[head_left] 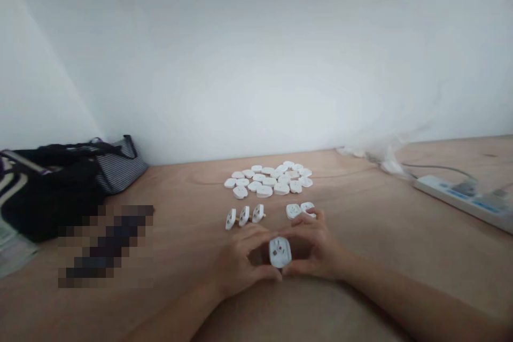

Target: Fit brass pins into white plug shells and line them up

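Note:
A white plug piece point(280, 252) with slots in its face is held upright between my two hands near the front of the table. My left hand point(244, 262) grips its left side, and my right hand point(316, 246) has thumb and fingers on its right side. Three white plug pieces point(244, 216) stand on edge in a row beyond my left hand, with brass-coloured pins at their backs. Just past my right fingers lie two white pieces point(294, 211), one partly covered by them. Several white pieces point(264, 191) form a group farther back.
On the left are a black bag point(52, 192) and a striped bag point(122, 168), with a pixelated dark area in front. A white power strip point(460, 195) with cables lies at the right, near clear plastic point(387, 155). A pale wall rises behind the wooden table point(180, 197).

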`<state>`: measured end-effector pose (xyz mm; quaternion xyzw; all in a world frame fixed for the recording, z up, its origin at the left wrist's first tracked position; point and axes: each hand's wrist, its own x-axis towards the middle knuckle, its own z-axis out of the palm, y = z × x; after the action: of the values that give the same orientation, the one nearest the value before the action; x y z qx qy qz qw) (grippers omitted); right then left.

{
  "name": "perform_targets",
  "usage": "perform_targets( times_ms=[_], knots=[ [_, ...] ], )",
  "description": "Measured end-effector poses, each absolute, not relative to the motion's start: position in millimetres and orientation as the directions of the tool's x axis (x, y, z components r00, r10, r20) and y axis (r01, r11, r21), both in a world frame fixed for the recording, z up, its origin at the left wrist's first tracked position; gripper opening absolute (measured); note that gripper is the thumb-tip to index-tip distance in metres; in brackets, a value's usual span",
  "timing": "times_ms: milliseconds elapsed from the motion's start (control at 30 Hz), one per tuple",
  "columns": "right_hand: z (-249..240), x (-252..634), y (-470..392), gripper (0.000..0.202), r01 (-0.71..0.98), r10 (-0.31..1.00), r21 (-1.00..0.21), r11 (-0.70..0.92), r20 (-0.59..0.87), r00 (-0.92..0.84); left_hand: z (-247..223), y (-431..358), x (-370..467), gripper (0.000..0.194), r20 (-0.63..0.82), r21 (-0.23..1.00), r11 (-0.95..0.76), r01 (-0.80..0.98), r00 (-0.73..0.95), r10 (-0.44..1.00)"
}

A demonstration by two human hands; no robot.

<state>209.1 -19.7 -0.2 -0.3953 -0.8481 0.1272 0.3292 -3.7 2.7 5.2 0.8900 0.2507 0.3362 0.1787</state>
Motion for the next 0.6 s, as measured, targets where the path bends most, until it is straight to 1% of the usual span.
perform_targets(
  times_ms=[100,200,233,333,433,500,600],
  knots=[
    [-2.7,208.7,-19.1,0.053,0.589,0.760,-0.485,0.647,0.469,-0.449,7.3,2.7,-3.3,0.055,0.515,0.470,-0.818,0.330,0.650,0.559],
    [-4.3,210.8,-18.6,0.061,0.625,0.799,-0.503,0.597,0.446,-0.404,7.7,0.9,-4.7,0.046,0.517,0.441,-0.801,0.404,0.615,0.595],
    [-4.3,211.9,-18.5,0.059,0.647,0.813,-0.499,0.576,0.431,-0.392,7.4,0.4,-5.3,0.044,0.523,0.437,-0.789,0.432,0.592,0.613],
    [-4.0,213.8,-18.4,0.037,0.715,0.843,-0.453,0.532,0.362,-0.398,5.6,0.5,-6.4,0.042,0.552,0.447,-0.749,0.488,0.508,0.661],
    [-4.1,212.1,-18.0,0.022,0.743,0.850,-0.418,0.523,0.317,-0.421,4.3,1.0,-5.8,0.040,0.559,0.466,-0.726,0.505,0.468,0.684],
    [-4.7,210.1,-17.7,0.016,0.742,0.845,-0.409,0.531,0.315,-0.431,3.9,0.9,-5.1,0.040,0.548,0.472,-0.723,0.505,0.475,0.689],
    [-5.9,208.6,-17.4,0.013,0.735,0.841,-0.413,0.539,0.321,-0.436,3.1,0.2,-4.7,0.042,0.537,0.476,-0.722,0.502,0.484,0.691]
  ],
)
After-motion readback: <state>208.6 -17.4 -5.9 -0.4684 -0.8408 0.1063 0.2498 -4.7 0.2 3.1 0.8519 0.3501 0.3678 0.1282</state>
